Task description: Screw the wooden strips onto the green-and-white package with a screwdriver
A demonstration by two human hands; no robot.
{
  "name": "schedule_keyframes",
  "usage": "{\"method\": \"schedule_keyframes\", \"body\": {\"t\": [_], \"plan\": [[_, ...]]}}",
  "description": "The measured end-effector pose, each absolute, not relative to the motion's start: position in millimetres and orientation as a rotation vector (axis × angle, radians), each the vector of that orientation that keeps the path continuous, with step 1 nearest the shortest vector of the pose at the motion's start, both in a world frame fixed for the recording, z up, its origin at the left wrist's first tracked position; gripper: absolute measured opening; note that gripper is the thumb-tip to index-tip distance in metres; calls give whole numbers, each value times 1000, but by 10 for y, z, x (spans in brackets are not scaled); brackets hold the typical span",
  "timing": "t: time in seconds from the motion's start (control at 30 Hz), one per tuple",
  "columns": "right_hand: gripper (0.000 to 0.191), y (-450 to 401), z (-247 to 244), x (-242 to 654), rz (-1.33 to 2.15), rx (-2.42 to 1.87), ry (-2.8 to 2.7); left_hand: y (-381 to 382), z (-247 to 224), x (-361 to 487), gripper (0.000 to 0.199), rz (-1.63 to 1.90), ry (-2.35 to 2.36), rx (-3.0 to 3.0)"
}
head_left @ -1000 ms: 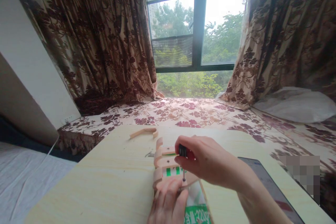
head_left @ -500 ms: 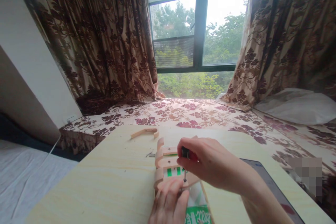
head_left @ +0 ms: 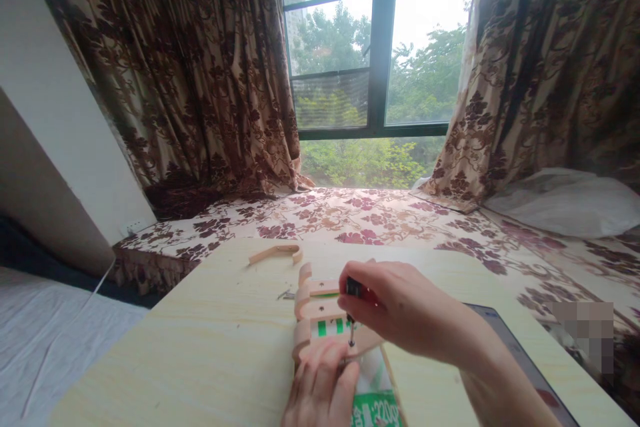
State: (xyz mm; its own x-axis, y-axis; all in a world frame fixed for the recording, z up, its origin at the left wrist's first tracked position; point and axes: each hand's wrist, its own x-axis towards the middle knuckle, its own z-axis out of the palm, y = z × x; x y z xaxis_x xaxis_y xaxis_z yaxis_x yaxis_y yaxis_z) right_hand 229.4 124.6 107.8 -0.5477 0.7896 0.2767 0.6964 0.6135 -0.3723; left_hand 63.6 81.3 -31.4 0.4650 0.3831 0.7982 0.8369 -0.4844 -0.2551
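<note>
My right hand (head_left: 395, 307) is closed round the dark handle of a screwdriver (head_left: 353, 288), whose shaft points down at a screw in the nearest curved wooden piece (head_left: 369, 341). My left hand (head_left: 324, 383) presses on that same piece from the front, fingers together. Behind it lie more curved wooden pieces (head_left: 313, 309) with screws in them, in a row over a green and white package (head_left: 375, 407). Another curved wooden piece (head_left: 274, 253) lies apart, farther back on the table.
Small screws (head_left: 287, 295) lie on the pale wooden table (head_left: 190, 340), left of the row. A dark flat device (head_left: 520, 353) is at the right, partly behind my right forearm. Beyond are a floral-covered ledge (head_left: 360, 213), curtains and a window.
My right hand's fingers and the screwdriver handle have shifted slightly. My left hand keeps its place on the wooden piece.
</note>
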Motion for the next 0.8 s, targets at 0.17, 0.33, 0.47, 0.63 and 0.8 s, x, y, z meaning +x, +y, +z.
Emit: {"method": "schedule_keyframes", "body": {"t": [0.17, 0.33, 0.47, 0.63, 0.8], "plan": [[19, 1306, 1042, 2286, 249, -1320, -2362, 834, -400, 675, 26, -1117, -1050, -1891], [10, 1266, 1068, 2312, 303, -1195, -2382, 774, -324, 510, 28, -754, -990, -2123], [10, 1247, 1076, 2315, 346, -1127, -2412, 756, -322, 499, 28, -754, -1020, -2127], [16, 1296, 1045, 2314, 264, -1260, -2358, 769, -328, 503, 28, -746, -1018, -2134], [10, 1238, 1096, 2303, 330, -1180, -2393, 797, -393, 589, 25, -846, -1036, -2112]]}}
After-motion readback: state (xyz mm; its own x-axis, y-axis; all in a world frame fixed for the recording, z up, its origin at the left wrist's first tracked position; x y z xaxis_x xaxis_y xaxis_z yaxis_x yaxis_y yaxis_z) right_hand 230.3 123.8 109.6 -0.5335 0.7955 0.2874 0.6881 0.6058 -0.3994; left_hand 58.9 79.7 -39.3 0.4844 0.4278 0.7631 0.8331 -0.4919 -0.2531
